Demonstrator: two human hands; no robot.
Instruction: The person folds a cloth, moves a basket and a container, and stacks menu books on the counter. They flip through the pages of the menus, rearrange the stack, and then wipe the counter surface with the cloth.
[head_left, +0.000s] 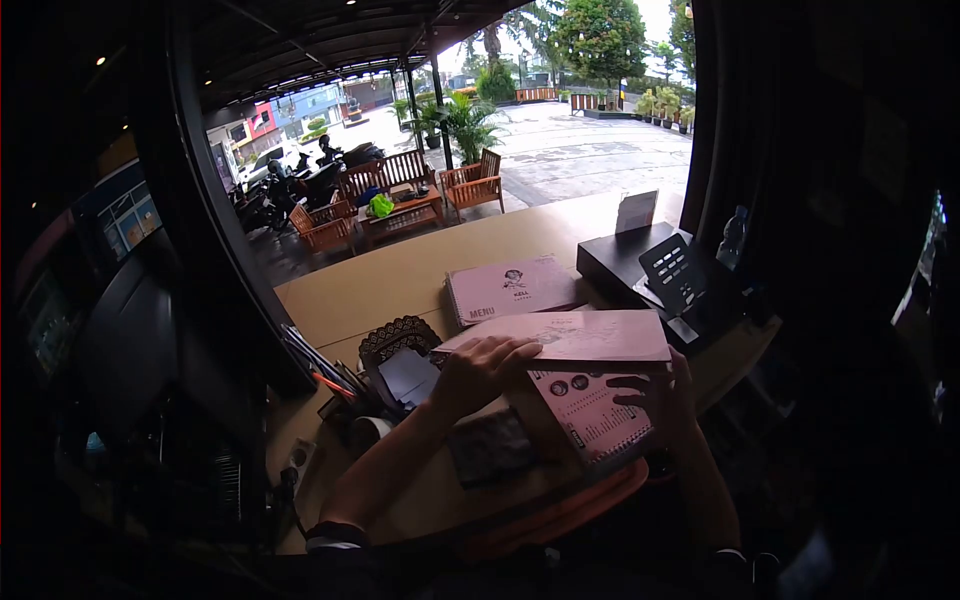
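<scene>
A pink menu point(600, 338) is raised over the desk, tilted, with both my hands at it. My left hand point(480, 372) grips its left side, fingers lying over the upper surface. At the right end my right hand point(668, 396) holds the edge, its fingers curled beneath. Under the raised menu shows a spiral-bound pink page point(592, 412) with printed lists and round pictures, partly covered by my right fingers. Just behind lies another pink menu point(515, 288), marked MENU with a drawn figure on its cover.
A dark lattice holder point(398, 335) with white paper stands left, near pens point(320, 362) and a cup point(370, 432). To the right are a black box point(625, 262), a black slotted stand point(672, 268) and a bottle point(733, 238). Wooden chairs point(472, 184) stand outside.
</scene>
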